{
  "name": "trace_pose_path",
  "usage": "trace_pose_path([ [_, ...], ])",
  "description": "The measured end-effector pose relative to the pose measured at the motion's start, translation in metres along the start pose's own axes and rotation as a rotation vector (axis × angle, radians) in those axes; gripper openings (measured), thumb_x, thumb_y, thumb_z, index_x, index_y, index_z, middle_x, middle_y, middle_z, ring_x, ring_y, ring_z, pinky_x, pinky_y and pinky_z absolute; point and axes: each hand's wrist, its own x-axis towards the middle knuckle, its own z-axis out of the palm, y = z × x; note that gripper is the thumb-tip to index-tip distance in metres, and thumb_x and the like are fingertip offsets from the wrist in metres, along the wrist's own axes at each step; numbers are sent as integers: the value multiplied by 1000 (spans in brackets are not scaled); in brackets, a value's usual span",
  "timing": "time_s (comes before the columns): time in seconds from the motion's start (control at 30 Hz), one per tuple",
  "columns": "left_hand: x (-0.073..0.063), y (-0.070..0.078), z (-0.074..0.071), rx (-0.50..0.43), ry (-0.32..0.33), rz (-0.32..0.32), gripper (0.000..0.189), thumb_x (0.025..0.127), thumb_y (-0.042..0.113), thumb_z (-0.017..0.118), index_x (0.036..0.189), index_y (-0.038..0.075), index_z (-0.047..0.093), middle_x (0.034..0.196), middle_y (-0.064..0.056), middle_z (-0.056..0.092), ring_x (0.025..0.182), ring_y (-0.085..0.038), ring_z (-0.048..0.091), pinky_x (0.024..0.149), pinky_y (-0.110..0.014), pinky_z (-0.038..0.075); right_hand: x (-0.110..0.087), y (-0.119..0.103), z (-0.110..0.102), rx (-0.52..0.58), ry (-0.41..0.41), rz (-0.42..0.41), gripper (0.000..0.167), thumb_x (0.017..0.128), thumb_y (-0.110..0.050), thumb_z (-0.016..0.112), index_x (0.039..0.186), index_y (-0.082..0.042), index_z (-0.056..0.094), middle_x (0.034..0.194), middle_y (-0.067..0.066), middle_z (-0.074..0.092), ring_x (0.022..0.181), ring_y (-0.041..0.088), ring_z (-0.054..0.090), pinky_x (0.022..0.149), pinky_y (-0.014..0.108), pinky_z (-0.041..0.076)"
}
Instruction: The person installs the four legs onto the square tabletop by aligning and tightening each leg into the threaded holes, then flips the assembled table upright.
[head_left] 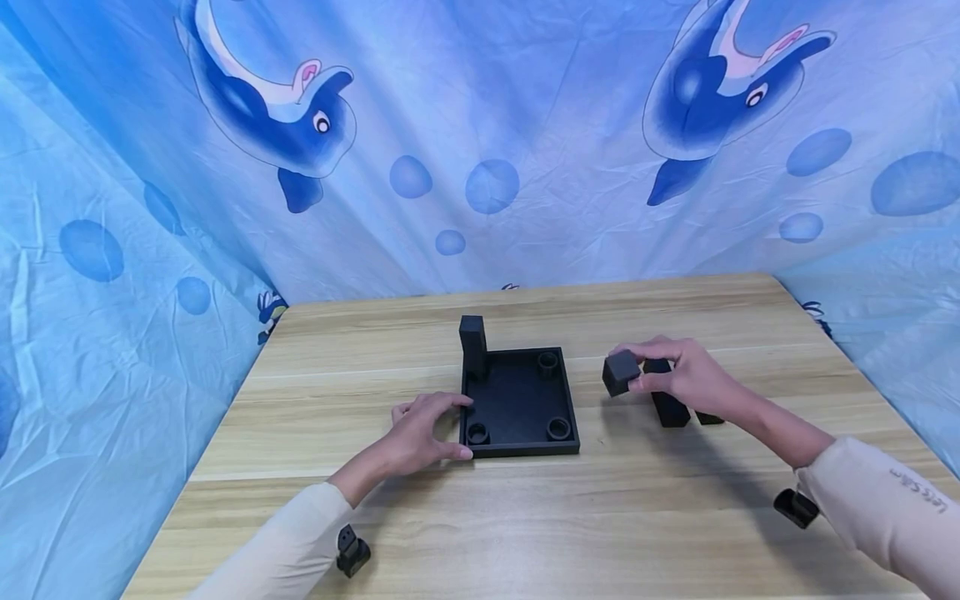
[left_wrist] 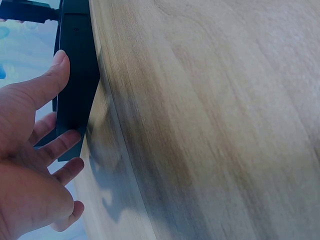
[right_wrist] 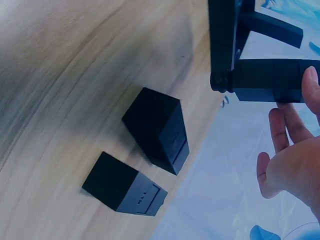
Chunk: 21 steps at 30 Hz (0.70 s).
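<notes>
A black square panel (head_left: 517,400) with a raised rim lies on the table. Round sockets (head_left: 558,428) show at three of its corners, and a black square post (head_left: 473,346) stands upright at the far left one. My left hand (head_left: 423,433) is at the panel's near left corner, thumb against the front side and fingers spread along the left rim (left_wrist: 77,85). Right of the panel, my right hand (head_left: 678,371) pinches a second black post (head_left: 621,372) above the table. In the right wrist view that post (right_wrist: 265,80) has a narrower round end, which overlaps the panel's corner.
Two more black posts (right_wrist: 157,130) lie on the wooden table (head_left: 525,517), below and beside my right hand. Small black devices (head_left: 352,552) show by both sleeves. A blue curtain with dolphins (head_left: 480,125) hangs behind the table and along its sides.
</notes>
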Motion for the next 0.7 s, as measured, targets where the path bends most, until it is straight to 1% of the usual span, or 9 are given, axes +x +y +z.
trace_pose_path([
  [0.07,0,0,0,-1,0,-2,70,72,31,85,134,21,54,138,3,51,127,-22,41,93,-47,16,1,-2,-2,12,10,46,44,82,-20,77,125,-16,66,118,5,64,104,11,54,81,28,43],
  [0.13,0,0,0,-1,0,-3,70,72,31,85,134,21,54,139,3,51,127,-22,41,93,-47,16,2,-3,-3,23,15,75,46,83,-21,76,126,-15,65,119,5,64,110,15,53,83,26,43],
  [0.2,0,0,0,-2,0,-2,70,72,31,85,134,21,54,139,3,51,127,-22,41,93,-47,17,2,-4,-4,39,18,91,48,83,-21,76,128,-12,63,119,7,64,117,21,51,84,23,43],
  [0.33,1,1,1,-4,2,1,70,72,32,85,134,21,54,139,4,51,126,-21,41,93,-47,17,2,-8,-6,60,21,119,50,85,-20,74,131,-7,60,124,12,61,127,32,45,84,18,44],
  [0.4,1,0,1,-3,2,3,70,72,32,85,134,21,54,138,4,52,125,-21,42,92,-47,17,3,-10,-6,54,24,136,51,85,-21,74,132,-7,59,126,14,60,129,34,43,85,22,45],
  [0.47,1,0,1,-2,0,5,70,72,32,84,134,21,54,138,4,52,126,-21,42,92,-47,17,4,-12,-5,52,23,163,53,85,-23,74,133,-8,57,125,15,61,131,37,41,88,31,46],
  [0.6,1,0,1,6,-1,-2,70,72,32,85,135,22,54,139,4,51,127,-21,41,93,-47,17,12,-15,-2,73,12,205,58,87,-26,73,137,-7,53,134,19,55,135,41,33,95,50,40],
  [0.7,1,-1,0,12,2,-7,70,72,31,85,134,22,54,139,4,51,128,-22,41,94,-48,17,21,-17,1,119,-2,222,58,88,-24,71,139,-5,50,142,19,47,138,41,29,100,56,34],
])
